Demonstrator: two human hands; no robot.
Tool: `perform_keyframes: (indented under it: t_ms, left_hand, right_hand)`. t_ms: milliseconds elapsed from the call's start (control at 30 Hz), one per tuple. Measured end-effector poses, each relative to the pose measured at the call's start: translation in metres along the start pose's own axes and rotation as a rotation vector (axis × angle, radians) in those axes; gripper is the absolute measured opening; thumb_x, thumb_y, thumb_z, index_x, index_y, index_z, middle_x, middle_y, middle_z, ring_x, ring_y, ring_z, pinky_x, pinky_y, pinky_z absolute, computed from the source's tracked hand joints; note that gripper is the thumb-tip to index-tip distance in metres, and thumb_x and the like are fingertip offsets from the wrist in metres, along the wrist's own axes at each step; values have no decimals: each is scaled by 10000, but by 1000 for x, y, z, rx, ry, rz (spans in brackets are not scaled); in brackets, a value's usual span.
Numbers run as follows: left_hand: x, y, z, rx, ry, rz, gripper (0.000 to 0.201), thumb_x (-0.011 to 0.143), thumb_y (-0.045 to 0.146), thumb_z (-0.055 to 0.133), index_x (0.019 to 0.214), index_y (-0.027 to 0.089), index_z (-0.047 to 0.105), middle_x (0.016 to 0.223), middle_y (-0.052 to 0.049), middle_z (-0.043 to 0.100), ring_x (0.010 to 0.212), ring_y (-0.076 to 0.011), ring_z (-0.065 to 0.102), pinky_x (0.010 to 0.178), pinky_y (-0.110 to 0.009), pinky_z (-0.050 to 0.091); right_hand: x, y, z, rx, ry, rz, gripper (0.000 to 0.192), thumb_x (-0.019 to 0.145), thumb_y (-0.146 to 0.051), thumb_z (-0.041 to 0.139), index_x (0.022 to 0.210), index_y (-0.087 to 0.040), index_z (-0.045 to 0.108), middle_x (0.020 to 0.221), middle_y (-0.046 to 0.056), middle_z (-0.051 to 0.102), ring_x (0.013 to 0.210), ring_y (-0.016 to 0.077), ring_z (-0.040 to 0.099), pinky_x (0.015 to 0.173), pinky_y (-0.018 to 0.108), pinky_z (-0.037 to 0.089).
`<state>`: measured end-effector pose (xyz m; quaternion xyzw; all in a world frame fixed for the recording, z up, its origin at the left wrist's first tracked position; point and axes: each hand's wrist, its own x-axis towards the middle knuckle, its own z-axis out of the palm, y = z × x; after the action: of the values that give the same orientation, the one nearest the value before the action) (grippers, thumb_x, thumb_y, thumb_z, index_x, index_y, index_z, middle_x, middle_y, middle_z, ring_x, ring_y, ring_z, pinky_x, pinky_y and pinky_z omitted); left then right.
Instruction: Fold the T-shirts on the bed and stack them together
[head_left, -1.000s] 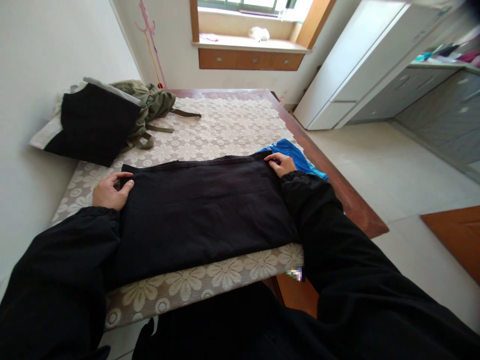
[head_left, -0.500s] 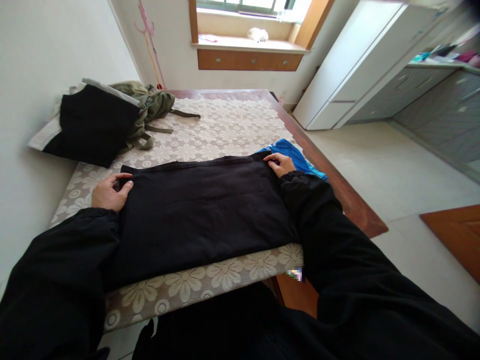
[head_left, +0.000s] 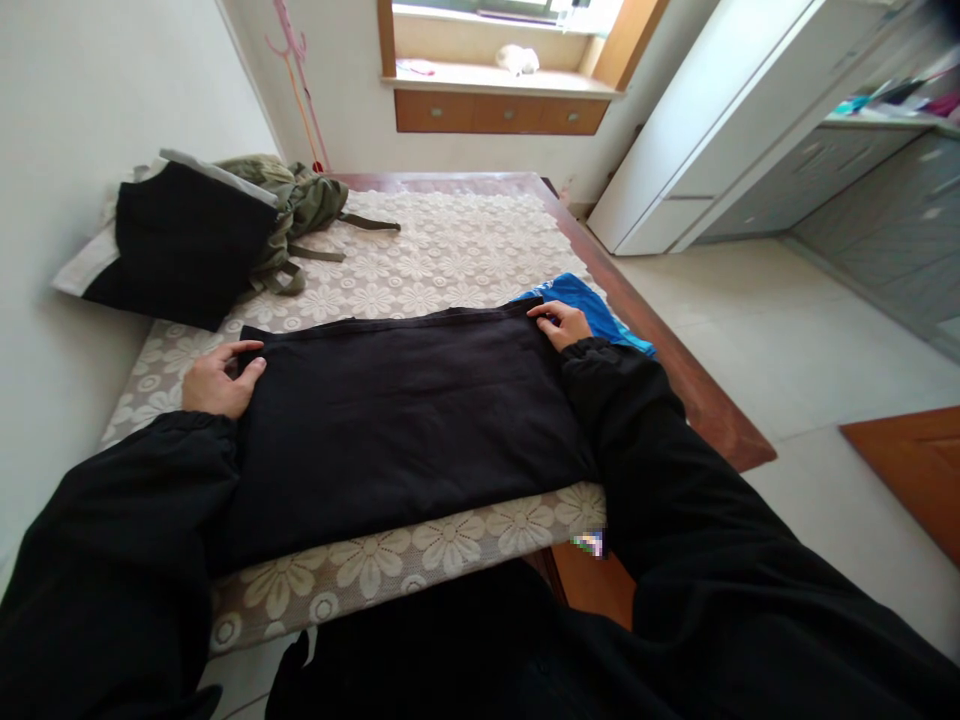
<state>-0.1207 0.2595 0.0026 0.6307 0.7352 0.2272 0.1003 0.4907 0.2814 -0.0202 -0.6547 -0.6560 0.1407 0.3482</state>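
Hands on black cloth

Writing: none readable anywhere. Your left hand [head_left: 217,379] pinches the far left corner of the black cloth [head_left: 405,420], thumb over, fingers curled on the edge. Your right hand [head_left: 562,323] grips the far right corner, fingers closed on the hem. The cloth lies flat between your hands on a table [head_left: 675,385] covered with a lace flower tablecloth [head_left: 450,250]. A blue cloth [head_left: 592,305] lies just beside your right hand. A black bag [head_left: 180,245] and an olive garment [head_left: 300,205] sit at the far left, by the wall. Window ledge beyond, tiled floor to the right.

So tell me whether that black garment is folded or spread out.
Folded: the black garment lies as a flat rectangle with straight edges, left hand and right hand at its far corners.
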Motion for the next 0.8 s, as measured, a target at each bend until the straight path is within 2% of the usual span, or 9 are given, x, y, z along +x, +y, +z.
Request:
perform_keyframes:
  t_ms: [133,367,600,800]
  left_hand:
    - [0,0,-1,7,-4,4,550,952,560,643,1388,243,756,1257,-98,776,1039,-271,709,957,-384,578]
    - [1,-2,1,0,-11,22,563,956,548,641,1410,230,741,1233,-96,782,988,-254,705,966,-386,589]
    - [-1,1,-1,-17,2,45,593,976,550,635,1462,220,717,1326,-125,772,1098,-299,737,1019,-444,608]
    - [-3,4,-2,-62,18,97,562,983,477,660,1475,210,711,1508,-124,705,1254,-313,724,1118,-473,597]
  right_hand:
    - [1,3,-1,2,-13,-44,316,859,-265,628,1071,-224,858,1148,87,811,928,252,700,893,414,589]
    - [3,15,2,21,11,-98,307,851,-293,668,1077,-252,871,1128,75,804,886,249,693,905,443,608]
    - [4,22,4,63,61,-132,300,831,-291,703,1089,-274,854,1461,96,696,904,239,697,931,480,636]
    - [5,23,5,56,65,-137,289,802,-276,693,1048,-275,844,1410,83,718,851,221,678,903,471,647]
